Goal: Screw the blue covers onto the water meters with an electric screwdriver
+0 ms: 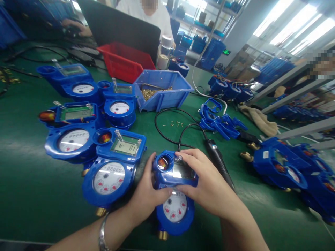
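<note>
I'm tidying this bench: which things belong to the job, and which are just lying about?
Likely the job's: meter, held by left hand and right hand; blue covers; black corded tool; blue bin of screws.

Seemingly just lying about: beige cloth; clear jar.

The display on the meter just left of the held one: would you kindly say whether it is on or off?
On: the display on that meter, beside the left hand, shows dark characters.
</note>
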{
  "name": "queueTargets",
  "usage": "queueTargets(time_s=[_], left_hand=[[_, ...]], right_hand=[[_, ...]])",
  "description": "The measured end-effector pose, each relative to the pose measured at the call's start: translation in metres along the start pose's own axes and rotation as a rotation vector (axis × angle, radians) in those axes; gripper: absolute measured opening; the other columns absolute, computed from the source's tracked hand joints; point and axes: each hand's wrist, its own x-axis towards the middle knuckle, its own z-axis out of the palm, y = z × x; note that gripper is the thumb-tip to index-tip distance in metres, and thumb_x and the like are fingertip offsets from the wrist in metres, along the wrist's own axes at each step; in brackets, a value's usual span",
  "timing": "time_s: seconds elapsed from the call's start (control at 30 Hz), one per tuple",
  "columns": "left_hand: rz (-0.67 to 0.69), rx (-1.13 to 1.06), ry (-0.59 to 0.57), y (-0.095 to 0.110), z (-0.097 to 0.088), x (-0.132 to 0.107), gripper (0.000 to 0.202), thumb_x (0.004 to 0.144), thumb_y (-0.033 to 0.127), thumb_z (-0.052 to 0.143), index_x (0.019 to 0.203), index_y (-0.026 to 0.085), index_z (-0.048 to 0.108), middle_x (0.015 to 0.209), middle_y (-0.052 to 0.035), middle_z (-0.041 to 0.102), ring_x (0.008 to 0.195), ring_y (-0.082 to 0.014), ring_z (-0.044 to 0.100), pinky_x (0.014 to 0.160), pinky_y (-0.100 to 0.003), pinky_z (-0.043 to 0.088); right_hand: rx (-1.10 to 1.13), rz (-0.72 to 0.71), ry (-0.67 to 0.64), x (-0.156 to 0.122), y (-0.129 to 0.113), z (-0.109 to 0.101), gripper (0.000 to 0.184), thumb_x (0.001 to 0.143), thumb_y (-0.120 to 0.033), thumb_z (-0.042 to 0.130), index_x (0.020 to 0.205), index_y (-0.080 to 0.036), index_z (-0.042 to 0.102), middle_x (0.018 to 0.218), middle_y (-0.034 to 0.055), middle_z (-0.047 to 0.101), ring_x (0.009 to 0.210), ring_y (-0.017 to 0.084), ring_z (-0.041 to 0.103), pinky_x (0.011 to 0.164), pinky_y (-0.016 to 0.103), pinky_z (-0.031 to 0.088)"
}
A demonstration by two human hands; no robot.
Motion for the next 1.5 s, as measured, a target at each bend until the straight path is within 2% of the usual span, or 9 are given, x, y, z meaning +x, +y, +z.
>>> queueTargets(time_s=[0.17, 0.43, 0.53, 0.6, 0.73, 0.83, 0.97, 1.3, 1.5], left_hand=[[-0.004, -0.059, -0.06, 0.008, 0.003, -0.003, 0.096, 0.058, 0.026, 0.077, 0.136, 0.016, 0.023, 0.131, -0.0174, 0.05, 0.117, -0.0329, 0.051, 0.1, -0.043, 0.04], [-0.046, 0.008, 0.127, 0.02, 0.015, -0.003, 0.071, 0.066, 0.029, 0.071, 0.128, 0.016, 0.039, 0.115, -0.0125, 0.061, 0.105, -0.0287, 0.058, 0.092, -0.041, 0.044], [-0.039, -0.017, 0.138, 0.02, 0.017, -0.002, 0.063, 0.065, 0.026, 0.071, 0.123, 0.017, 0.045, 0.109, -0.0101, 0.065, 0.099, -0.0272, 0.06, 0.087, -0.039, 0.046], [-0.023, -0.005, 0.152, 0.02, 0.018, -0.001, 0.061, 0.065, 0.025, 0.071, 0.121, 0.016, 0.047, 0.105, -0.0091, 0.066, 0.096, -0.0264, 0.061, 0.086, -0.038, 0.046], [0.007, 0.025, 0.153, 0.019, 0.018, -0.002, 0.057, 0.066, 0.025, 0.069, 0.118, 0.016, 0.049, 0.105, -0.0082, 0.066, 0.098, -0.0261, 0.061, 0.087, -0.037, 0.046], [0.009, 0.035, 0.133, 0.02, 0.019, -0.003, 0.054, 0.067, 0.025, 0.068, 0.117, 0.016, 0.049, 0.105, -0.0077, 0.065, 0.1, -0.0271, 0.061, 0.088, -0.037, 0.046], [-0.016, 0.042, 0.135, 0.019, 0.02, -0.003, 0.058, 0.067, 0.027, 0.068, 0.12, 0.017, 0.046, 0.107, -0.0073, 0.064, 0.101, -0.0286, 0.06, 0.088, -0.04, 0.046], [0.02, 0.024, 0.106, 0.014, 0.018, 0.0, 0.057, 0.067, 0.03, 0.069, 0.118, 0.015, 0.047, 0.108, -0.009, 0.063, 0.104, -0.0297, 0.058, 0.095, -0.043, 0.043], [0.107, 0.145, 0.032, 0.025, 0.014, -0.008, 0.105, 0.059, 0.034, 0.078, 0.143, 0.015, 0.017, 0.132, -0.0157, 0.048, 0.12, -0.0346, 0.047, 0.104, -0.047, 0.035]], right_hand=[[0.013, -0.001, 0.006, -0.001, 0.001, 0.001, 0.066, 0.066, -0.009, 0.072, 0.126, -0.022, 0.048, 0.122, 0.0039, 0.047, 0.113, 0.019, 0.045, 0.097, 0.033, 0.04], [0.031, 0.005, 0.017, -0.003, 0.0, 0.004, 0.063, 0.067, -0.011, 0.071, 0.126, -0.016, 0.05, 0.126, 0.0094, 0.047, 0.116, 0.023, 0.045, 0.099, 0.036, 0.039], [0.224, -0.029, -0.005, -0.003, 0.01, 0.004, 0.058, 0.071, -0.028, 0.072, 0.124, -0.016, 0.053, 0.128, 0.0111, 0.047, 0.119, 0.026, 0.043, 0.102, 0.041, 0.035], [0.536, 0.089, 0.051, 0.001, 0.018, 0.007, 0.052, 0.074, -0.043, 0.069, 0.117, -0.017, 0.058, 0.124, 0.0099, 0.052, 0.118, 0.026, 0.045, 0.103, 0.04, 0.033], [1.026, 0.577, 0.185, 0.014, 0.024, 0.021, 0.044, 0.08, -0.05, 0.06, 0.108, -0.016, 0.06, 0.11, 0.0108, 0.063, 0.103, 0.025, 0.058, 0.09, 0.038, 0.046], [1.163, 0.705, 0.086, 0.019, 0.018, 0.027, 0.039, 0.09, -0.045, 0.048, 0.099, -0.01, 0.062, 0.084, 0.0126, 0.068, 0.077, 0.022, 0.066, 0.069, 0.034, 0.054], [1.267, 0.792, 0.087, 0.019, 0.014, 0.029, 0.036, 0.093, -0.039, 0.044, 0.089, -0.009, 0.063, 0.071, 0.0101, 0.068, 0.061, 0.018, 0.065, 0.06, 0.029, 0.054], [1.29, 0.715, 0.172, 0.02, 0.021, 0.043, 0.032, 0.089, -0.037, 0.049, 0.079, -0.011, 0.064, 0.062, 0.0067, 0.066, 0.057, 0.018, 0.063, 0.055, 0.026, 0.052], [1.21, 0.508, 0.151, -0.003, 0.016, 0.017, 0.055, 0.072, -0.058, 0.065, 0.1, -0.012, 0.062, 0.09, 0.0101, 0.068, 0.079, 0.023, 0.065, 0.07, 0.031, 0.053]])
